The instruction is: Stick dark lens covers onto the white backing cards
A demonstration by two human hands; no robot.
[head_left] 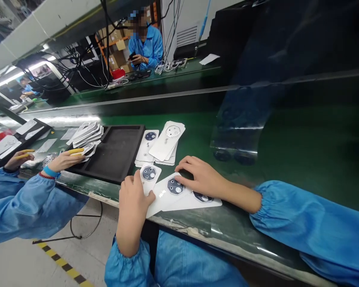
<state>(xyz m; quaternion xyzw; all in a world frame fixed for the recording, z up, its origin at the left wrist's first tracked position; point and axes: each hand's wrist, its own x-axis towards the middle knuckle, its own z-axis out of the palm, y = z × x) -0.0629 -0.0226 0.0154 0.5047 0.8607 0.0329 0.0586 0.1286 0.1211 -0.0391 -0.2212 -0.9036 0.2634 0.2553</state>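
My left hand (133,209) grips a white phone back panel (149,185) with a dark camera ring at the table's front edge, its thumb on the near side. My right hand (205,177) lies over a second panel (164,195), thumb tip by its dark camera ring and fingers curved and apart. A third panel (208,203) lies partly under that hand, much of it hidden. Just beyond are a panel (144,149) with a dark ring and a fanned stack of white panels (167,145), the top one with a pale ring.
A black tray (115,155) sits left, with a pile of white panels (85,135) on its far side. A co-worker's hand (64,161) with yellow finger covers touches that pile. Clear film (236,135) hangs or lies at right. A person (146,44) sits across the line.
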